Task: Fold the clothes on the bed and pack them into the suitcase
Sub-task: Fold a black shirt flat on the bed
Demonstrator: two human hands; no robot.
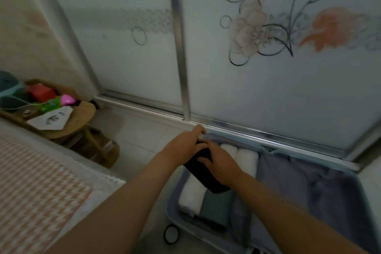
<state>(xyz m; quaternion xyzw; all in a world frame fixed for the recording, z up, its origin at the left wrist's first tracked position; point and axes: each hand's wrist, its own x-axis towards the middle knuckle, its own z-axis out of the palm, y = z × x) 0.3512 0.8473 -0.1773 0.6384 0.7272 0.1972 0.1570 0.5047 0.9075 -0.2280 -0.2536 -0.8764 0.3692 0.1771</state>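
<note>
Packing step in hand. Left hand (185, 143) and right hand (219, 164) both hold a folded black garment (209, 180) over the open suitcase (172, 212). Next move, in my judgement: seat it beside the white rolls (246, 156).

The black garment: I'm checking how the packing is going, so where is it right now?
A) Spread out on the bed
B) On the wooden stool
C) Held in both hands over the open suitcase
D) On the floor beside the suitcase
C: the left hand and right hand both hold the black garment above the white rolls in the suitcase.
</note>
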